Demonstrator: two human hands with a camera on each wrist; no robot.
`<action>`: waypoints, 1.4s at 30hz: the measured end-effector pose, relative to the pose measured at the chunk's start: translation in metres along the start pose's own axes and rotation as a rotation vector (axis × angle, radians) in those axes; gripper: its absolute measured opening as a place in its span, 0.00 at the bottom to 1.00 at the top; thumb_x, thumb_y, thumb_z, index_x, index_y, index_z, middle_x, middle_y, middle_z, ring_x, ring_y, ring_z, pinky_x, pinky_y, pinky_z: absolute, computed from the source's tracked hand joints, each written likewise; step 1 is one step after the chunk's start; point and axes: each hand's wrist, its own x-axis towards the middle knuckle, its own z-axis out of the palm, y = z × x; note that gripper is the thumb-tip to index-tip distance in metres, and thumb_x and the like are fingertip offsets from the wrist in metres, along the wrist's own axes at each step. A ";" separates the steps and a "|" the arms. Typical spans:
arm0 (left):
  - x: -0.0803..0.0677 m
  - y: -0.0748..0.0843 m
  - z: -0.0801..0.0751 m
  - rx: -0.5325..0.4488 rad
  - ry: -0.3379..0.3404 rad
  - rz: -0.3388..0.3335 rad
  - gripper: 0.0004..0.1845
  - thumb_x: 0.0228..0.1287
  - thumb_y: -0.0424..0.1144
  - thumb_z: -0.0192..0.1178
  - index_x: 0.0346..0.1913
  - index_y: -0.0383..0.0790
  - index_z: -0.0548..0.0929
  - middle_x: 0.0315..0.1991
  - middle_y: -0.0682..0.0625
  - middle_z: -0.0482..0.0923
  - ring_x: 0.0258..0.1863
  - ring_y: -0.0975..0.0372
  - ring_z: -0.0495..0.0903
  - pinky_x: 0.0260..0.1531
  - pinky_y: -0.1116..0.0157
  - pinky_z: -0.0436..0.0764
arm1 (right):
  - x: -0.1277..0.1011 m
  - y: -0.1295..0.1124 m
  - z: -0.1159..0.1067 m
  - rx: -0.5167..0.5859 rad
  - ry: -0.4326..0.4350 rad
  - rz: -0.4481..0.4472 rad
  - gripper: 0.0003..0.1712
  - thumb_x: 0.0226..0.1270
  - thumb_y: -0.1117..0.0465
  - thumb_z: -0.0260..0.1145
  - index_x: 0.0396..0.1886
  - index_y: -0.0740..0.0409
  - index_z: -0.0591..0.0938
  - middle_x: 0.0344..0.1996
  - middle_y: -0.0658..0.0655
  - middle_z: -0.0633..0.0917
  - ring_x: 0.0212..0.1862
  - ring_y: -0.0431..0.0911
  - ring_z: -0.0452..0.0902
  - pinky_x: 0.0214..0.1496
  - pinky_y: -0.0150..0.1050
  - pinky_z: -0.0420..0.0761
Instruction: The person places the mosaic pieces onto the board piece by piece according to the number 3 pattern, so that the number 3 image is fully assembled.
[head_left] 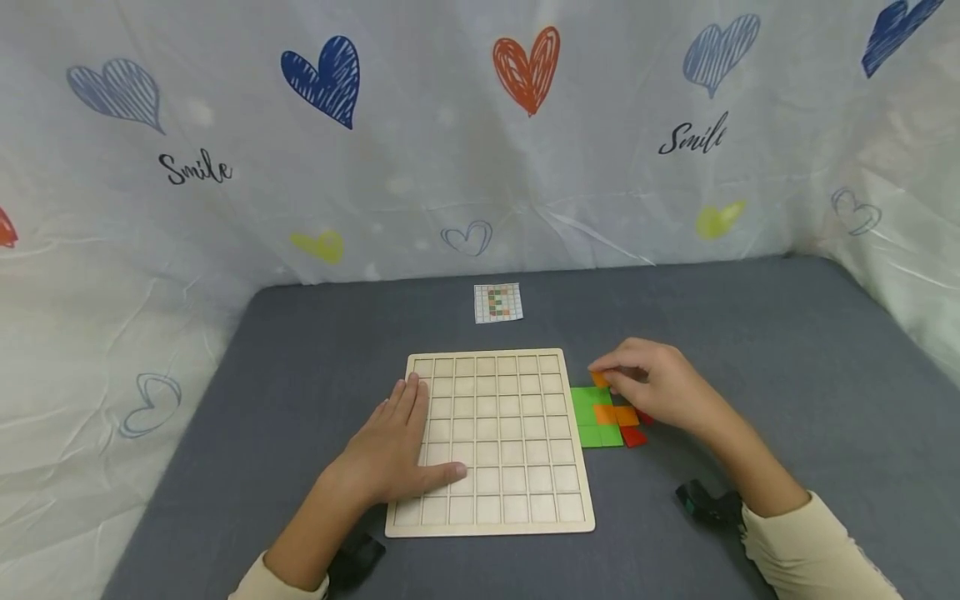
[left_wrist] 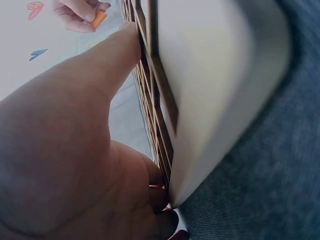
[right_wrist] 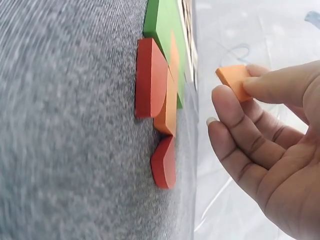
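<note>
The left hand (head_left: pixel 397 454) lies flat with straight fingers spread on the left part of a pale wooden grid board (head_left: pixel 525 367), thumb stretched across the lower cells; it holds nothing. The board is a thin square tray with rounded corners, cut into small square recesses by narrow raised ribs, and it rests on a grey, finely woven table cover (head_left: pixel 787 350). In the left wrist view the ribs show dark laser-cut edges beside the thumb.

The right hand (head_left: pixel 660 387) hovers just right of the board, its thumb and forefinger pinching 1 small orange square tile (right_wrist: pixel 234 80), flat and smooth with crisp edges, held clear of the cloth. Beneath it lies a cluster of loose tiles touching one another: green tiles (head_left: pixel 588 417) closest to the board's right edge, orange tiles (head_left: pixel 617 414) overlapping them, and red tiles (head_left: pixel 633 436) at the outer side. In the right wrist view the red pieces look thick and matte, with at least 1 rounded edge.

Beyond the board a small printed pattern card (head_left: pixel 498 302) lies flat on the cloth. A crinkled white plastic sheet (head_left: pixel 480 167) printed with scribbled hearts and the word "Smile" stands behind the table
</note>
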 end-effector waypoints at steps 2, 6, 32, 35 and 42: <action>0.000 0.000 0.001 0.005 0.000 0.000 0.60 0.47 0.75 0.46 0.69 0.31 0.41 0.70 0.39 0.34 0.68 0.52 0.36 0.63 0.54 0.48 | 0.000 -0.001 0.001 -0.005 -0.007 0.013 0.11 0.56 0.65 0.66 0.38 0.48 0.84 0.30 0.40 0.79 0.29 0.36 0.70 0.28 0.33 0.73; 0.000 0.000 0.002 0.004 0.006 0.005 0.59 0.48 0.75 0.45 0.69 0.31 0.42 0.70 0.40 0.35 0.68 0.52 0.36 0.63 0.55 0.48 | 0.002 -0.004 0.002 -0.033 -0.020 0.033 0.11 0.56 0.65 0.67 0.39 0.47 0.84 0.32 0.41 0.79 0.31 0.36 0.70 0.31 0.34 0.74; 0.001 0.000 0.001 0.001 -0.013 -0.011 0.60 0.47 0.76 0.45 0.69 0.32 0.42 0.70 0.40 0.34 0.68 0.53 0.36 0.63 0.55 0.48 | 0.021 -0.021 0.020 0.005 -0.137 0.086 0.12 0.53 0.59 0.69 0.39 0.48 0.80 0.29 0.41 0.80 0.32 0.35 0.75 0.33 0.35 0.76; 0.000 -0.001 0.000 0.006 -0.011 -0.011 0.60 0.47 0.76 0.45 0.69 0.32 0.42 0.70 0.40 0.35 0.68 0.53 0.36 0.63 0.55 0.49 | 0.024 -0.022 0.024 0.025 -0.141 0.077 0.13 0.52 0.61 0.70 0.39 0.50 0.80 0.28 0.41 0.80 0.32 0.35 0.75 0.34 0.35 0.76; 0.000 0.000 0.000 0.006 -0.020 -0.016 0.60 0.46 0.76 0.45 0.69 0.32 0.43 0.70 0.39 0.35 0.68 0.52 0.36 0.63 0.55 0.49 | 0.032 -0.026 0.035 0.068 -0.173 0.045 0.13 0.52 0.61 0.70 0.40 0.53 0.81 0.29 0.41 0.81 0.32 0.35 0.76 0.35 0.33 0.76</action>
